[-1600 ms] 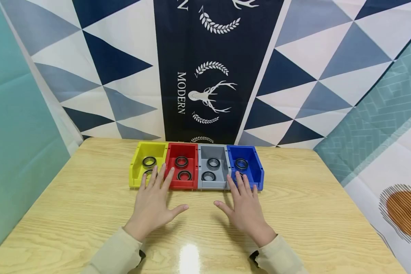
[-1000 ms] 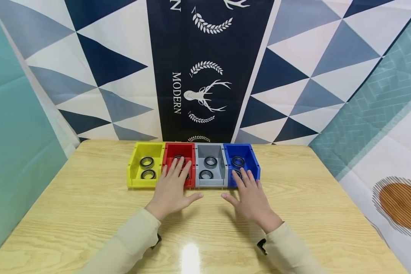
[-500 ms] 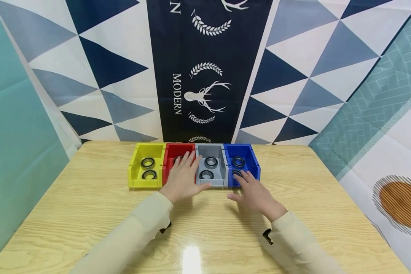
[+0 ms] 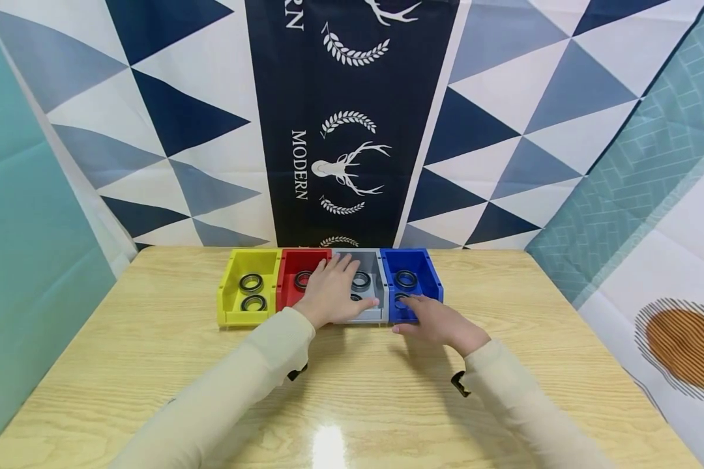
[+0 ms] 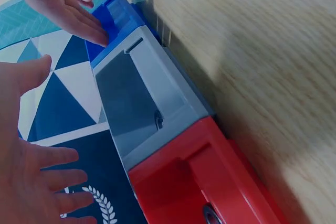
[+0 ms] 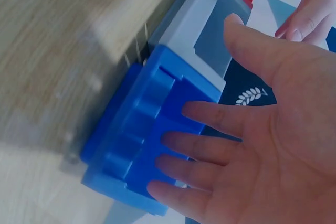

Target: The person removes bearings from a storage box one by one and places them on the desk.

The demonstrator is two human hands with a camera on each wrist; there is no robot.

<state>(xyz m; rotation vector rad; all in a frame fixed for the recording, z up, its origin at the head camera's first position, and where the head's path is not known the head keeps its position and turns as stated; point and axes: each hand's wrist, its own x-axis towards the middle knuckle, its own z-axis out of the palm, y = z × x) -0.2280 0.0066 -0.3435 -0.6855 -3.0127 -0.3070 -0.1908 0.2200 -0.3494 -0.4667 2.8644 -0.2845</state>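
Observation:
Four-sided plastic bins stand joined in a row: yellow (image 4: 248, 319), red (image 4: 290, 260), grey (image 4: 368, 318) and blue (image 4: 440, 293). Ring-shaped bearings with black faces lie inside, such as one bearing (image 4: 251, 282) in the yellow bin and another (image 4: 406, 279) in the blue. My left hand (image 4: 332, 291) is spread over the border of the red and grey bins, covering part of their bearings. At the blue bin's front is my right hand (image 4: 440, 320), fingertips over its near bearing (image 4: 401, 301). In the right wrist view, that hand's fingers (image 6: 199, 148) extend loosely, holding nothing.
The bins stand toward the back of a light wooden table (image 4: 152, 339). Behind them hangs a patterned cloth (image 4: 352, 130) with triangles and a deer print. A teal cloth (image 4: 35, 228) borders the left side.
My left hand has moved rightward from the yellow bin across the red one to the grey. The right hand has shifted slightly, its fingers lower over the blue bin. The view has drifted a little.

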